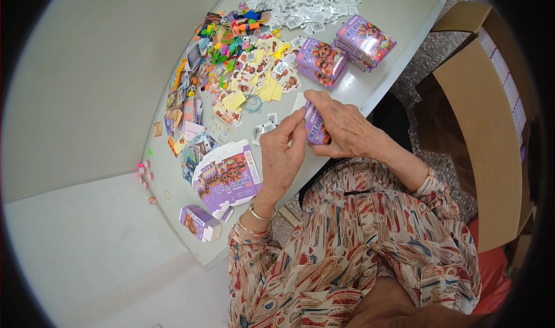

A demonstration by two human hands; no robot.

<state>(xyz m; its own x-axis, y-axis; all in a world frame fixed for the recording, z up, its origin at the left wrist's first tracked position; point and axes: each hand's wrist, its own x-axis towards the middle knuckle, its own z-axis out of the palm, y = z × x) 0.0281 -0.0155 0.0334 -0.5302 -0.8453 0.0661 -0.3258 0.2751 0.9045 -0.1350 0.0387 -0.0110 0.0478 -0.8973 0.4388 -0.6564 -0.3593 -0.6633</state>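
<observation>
Above the table's near edge, my right hand point(350, 125) is closed round a small purple printed box point(315, 125), its thumb and fingers on opposite sides. My left hand point(282, 157) pinches at the left edge of the same box, thumb and forefinger pressed together. A white flap point(298, 102) stands out at the box's far end. What lies between the left fingertips is too small to make out. Left of that hand lie flattened purple cartons point(245, 169), overlapping, and a folded purple box point(198, 221) on its side.
Two stacks of wrapped purple boxes, a left stack point(321, 59) and a right stack point(369, 42), stand beyond my hands. Small white sachets point(315, 7) cover the far end. Colourful small toys point(228, 50), stickers and cards spread leftward. An open cardboard box point(474, 137) stands at right.
</observation>
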